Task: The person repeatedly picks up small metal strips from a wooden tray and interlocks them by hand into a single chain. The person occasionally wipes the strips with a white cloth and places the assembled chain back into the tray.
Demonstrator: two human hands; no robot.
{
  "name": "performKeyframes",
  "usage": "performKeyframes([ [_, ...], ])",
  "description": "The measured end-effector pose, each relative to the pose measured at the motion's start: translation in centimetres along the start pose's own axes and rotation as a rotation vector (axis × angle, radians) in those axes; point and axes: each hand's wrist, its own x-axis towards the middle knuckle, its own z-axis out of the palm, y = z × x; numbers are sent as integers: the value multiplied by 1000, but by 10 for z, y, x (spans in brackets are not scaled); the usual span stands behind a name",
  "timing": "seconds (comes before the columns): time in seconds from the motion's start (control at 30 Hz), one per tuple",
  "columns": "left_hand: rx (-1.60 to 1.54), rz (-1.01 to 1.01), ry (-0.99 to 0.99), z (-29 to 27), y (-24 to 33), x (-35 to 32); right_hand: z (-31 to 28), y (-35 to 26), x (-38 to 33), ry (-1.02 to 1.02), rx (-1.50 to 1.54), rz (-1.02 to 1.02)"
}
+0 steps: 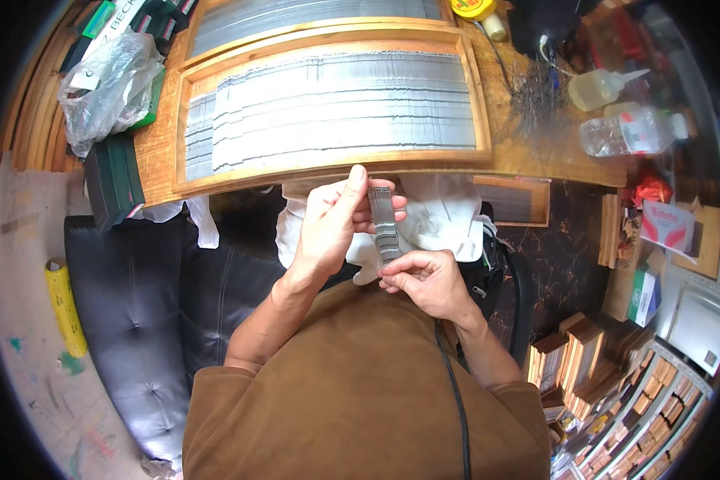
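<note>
A narrow bundle of thin grey metal pieces (385, 220) is held upright between my two hands, just below the front edge of a wooden tray (336, 177). My left hand (336, 212) supports the bundle's upper part, with its fingers behind and its thumb pointing up. At the lower end, my right hand (428, 280) has thumb and forefinger pinched together; whether a single piece is between them is too small to tell. Long rows of similar thin grey metal pieces (336, 104) fill the tray on the table.
Behind stands a second wooden tray (208, 46). A plastic bag (112, 88) and dark green boxes (114, 180) lie at the left. At the right are a squeeze bottle (596, 90), a clear bottle (632, 132) and a heap of fine dark wires (538, 100). White cloth (440, 220) hangs under the table.
</note>
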Motion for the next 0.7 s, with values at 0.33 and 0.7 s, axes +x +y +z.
performKeyframes([
  [0.33,67,-40,-60,3,-5,-4,8,7,-9,58,-3,21],
  [0.7,117,-295,-150,-25,-2,20,24,22,-3,-1,-39,-286],
])
